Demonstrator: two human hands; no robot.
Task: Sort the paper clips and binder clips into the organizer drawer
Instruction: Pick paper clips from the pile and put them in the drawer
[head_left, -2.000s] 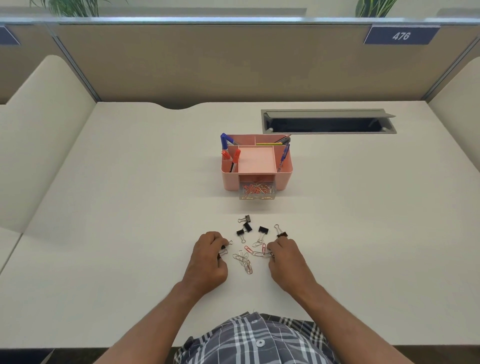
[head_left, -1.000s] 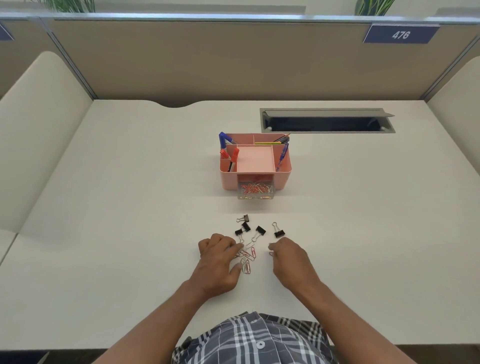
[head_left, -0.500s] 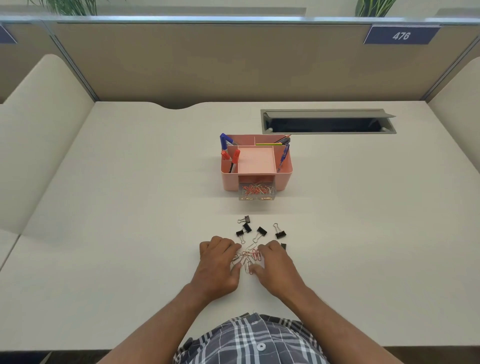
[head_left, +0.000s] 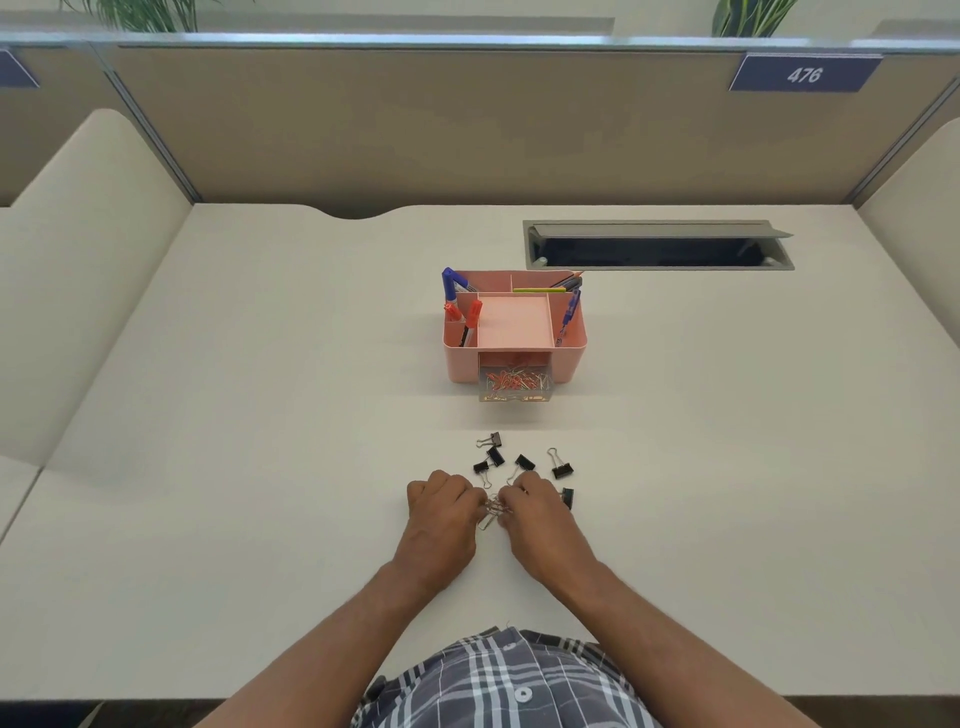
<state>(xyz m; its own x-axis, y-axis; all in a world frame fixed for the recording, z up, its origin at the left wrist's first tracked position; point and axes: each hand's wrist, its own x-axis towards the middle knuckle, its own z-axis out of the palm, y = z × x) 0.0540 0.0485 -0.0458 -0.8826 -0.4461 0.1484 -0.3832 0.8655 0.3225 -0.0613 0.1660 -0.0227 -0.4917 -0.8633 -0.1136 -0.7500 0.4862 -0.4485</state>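
Observation:
A pink desk organizer (head_left: 569, 358) stands mid-desk, its clear drawer (head_left: 516, 387) pulled open toward me with several paper clips inside. Several black binder clips (head_left: 562, 469) lie scattered on the desk just beyond my hands. My left hand (head_left: 441, 512) and my right hand (head_left: 537, 512) are pressed close together, fingers curled around a small bunch of paper clips (head_left: 493, 512) that shows between them. One binder clip (head_left: 567, 497) peeks out at the right of my right hand.
Pens and markers (head_left: 457, 306) stand in the organizer's compartments. A grey cable slot (head_left: 654, 244) with its lid raised lies behind the organizer at the right. Partition walls (head_left: 467, 124) close the desk at the back and both sides.
Both hands have drawn together, sweeping the loose paper clips into one bunch between the fingers. The binder clips stay where they lay.

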